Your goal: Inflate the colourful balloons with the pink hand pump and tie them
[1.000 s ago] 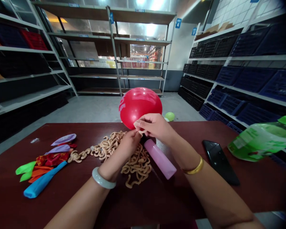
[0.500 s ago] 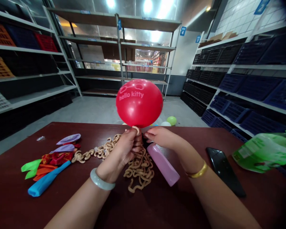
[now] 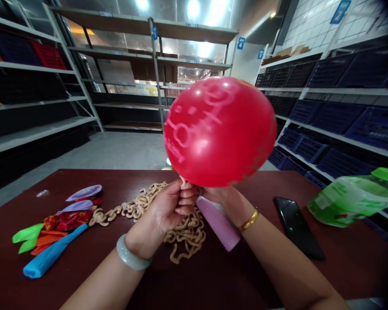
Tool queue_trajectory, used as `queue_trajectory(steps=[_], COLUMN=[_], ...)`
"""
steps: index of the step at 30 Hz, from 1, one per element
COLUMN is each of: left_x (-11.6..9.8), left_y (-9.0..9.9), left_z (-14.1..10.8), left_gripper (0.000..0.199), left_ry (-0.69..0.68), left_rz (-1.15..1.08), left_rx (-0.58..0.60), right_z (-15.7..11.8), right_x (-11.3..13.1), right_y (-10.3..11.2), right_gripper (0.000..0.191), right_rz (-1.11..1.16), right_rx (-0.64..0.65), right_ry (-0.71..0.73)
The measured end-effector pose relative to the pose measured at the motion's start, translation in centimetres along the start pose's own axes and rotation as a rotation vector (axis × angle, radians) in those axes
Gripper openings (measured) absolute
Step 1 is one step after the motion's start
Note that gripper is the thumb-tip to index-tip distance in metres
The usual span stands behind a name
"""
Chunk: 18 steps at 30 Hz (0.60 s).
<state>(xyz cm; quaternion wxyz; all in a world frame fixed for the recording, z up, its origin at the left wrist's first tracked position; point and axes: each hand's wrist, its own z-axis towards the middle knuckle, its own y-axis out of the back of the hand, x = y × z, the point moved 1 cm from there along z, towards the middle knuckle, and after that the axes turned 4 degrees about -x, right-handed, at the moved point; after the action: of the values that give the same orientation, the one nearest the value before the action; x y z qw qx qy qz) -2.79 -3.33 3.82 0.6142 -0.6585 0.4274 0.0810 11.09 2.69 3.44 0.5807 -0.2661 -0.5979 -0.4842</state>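
Observation:
A large inflated red balloon (image 3: 220, 133) with pink printing floats over the table's far edge, tilted to the right. Beneath its lower left side my left hand (image 3: 173, 204) is closed, a beige curved link (image 3: 183, 182) poking up past the thumb. Where the balloon's neck is gripped, I cannot make out. My right hand (image 3: 228, 202) reaches in under the balloon, which hides its fingers. Below and behind my left hand lies a heap of beige linked pieces (image 3: 189, 237). A pink tube-shaped object (image 3: 220, 226) lies beside my right wrist.
On the left of the brown table (image 3: 93, 284) are flat balloons, purple (image 3: 84, 193), green (image 3: 28, 237) and orange (image 3: 50, 241), and a blue tube-shaped object (image 3: 54, 252). A black phone (image 3: 298, 226) and a green bottle (image 3: 352, 200) are at right. Shelves with crates (image 3: 323, 116) stand beyond.
The red balloon has come nearer, looks larger, and has turned and tipped to the right. My right hand has moved in under it, its fingers now hidden. The view has shifted slightly.

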Motion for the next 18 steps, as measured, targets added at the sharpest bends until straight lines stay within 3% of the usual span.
queue_trajectory(steps=[3, 7, 10, 14, 18], left_x=[-0.8, -1.5, -1.5, -1.0, -0.5], left_y=[0.7, 1.1, 1.3, 2.6, 3.9], left_z=[0.3, 0.7, 1.2, 2.6, 3.7], left_gripper=[0.029, 0.033, 0.036, 0.034, 0.031], left_ry=[-0.053, -0.125, -0.251, -0.486, -0.629], left_rz=[-0.002, 0.086, 0.211, 0.441, 0.616], left_rx=[-0.025, -0.083, -0.183, -0.432, -0.465], right_z=[0.5, 1.4, 1.5, 0.9, -0.2], right_x=[-0.5, -1.1, -0.9, 0.4, 2.0], right_y=[-0.6, -0.7, -0.6, -0.6, -1.1], right_gripper=[0.011, 0.011, 0.021, 0.023, 0.018], right_rz=[0.231, 0.293, 0.14, -0.257, -0.557], right_rx=[0.06, -0.048, -0.061, -0.145, -0.218], right_ry=[0.003, -0.107, -0.076, 0.128, 0.236])
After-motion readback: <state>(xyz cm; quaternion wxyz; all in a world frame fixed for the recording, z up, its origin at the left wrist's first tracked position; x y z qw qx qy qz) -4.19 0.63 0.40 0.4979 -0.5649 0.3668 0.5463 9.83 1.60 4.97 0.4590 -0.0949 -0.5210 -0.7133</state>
